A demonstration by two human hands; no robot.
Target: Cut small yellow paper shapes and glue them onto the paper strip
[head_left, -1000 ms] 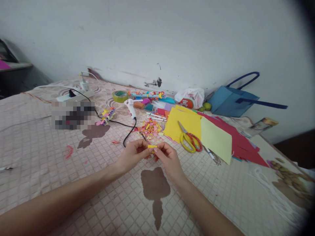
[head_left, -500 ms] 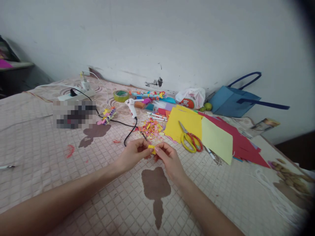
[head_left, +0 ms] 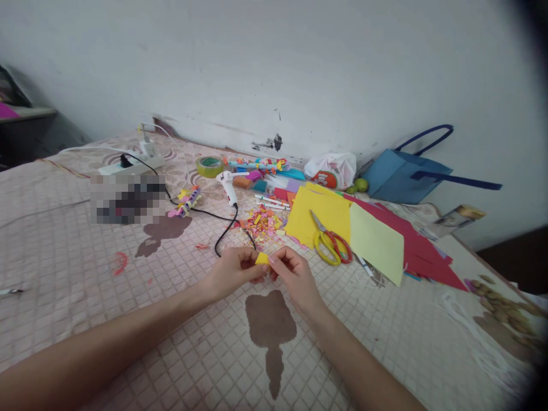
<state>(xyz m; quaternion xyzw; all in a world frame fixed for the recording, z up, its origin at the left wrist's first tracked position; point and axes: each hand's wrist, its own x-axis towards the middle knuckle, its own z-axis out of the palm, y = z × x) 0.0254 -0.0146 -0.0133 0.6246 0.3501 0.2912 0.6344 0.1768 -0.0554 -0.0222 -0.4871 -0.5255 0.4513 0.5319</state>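
A small yellow piece of paper or foam (head_left: 262,259) is pinched between my two hands, above the tablecloth. My left hand (head_left: 233,271) grips its left side, thumb toward me. At its right end, the thumb and fingertips of my right hand (head_left: 295,277) close on it. The curled fingers hide part of the piece. Just beyond the hands lies a heap of tiny coloured scraps (head_left: 264,222). To the right, scissors (head_left: 329,242) with one yellow and one red handle rest on yellow sheets (head_left: 299,220).
A white glue gun (head_left: 228,188) stands behind, its black cord looping toward my left hand. Green-yellow tape (head_left: 209,166), a power strip (head_left: 132,165) and a decorated craft piece (head_left: 186,201) are at the back left. Red sheets (head_left: 422,251) and a blue bag (head_left: 409,177) lie right.
The left thumb has shifted slightly, and more of the yellow piece now shows between the fingers. Both hands stay in nearly the same place.
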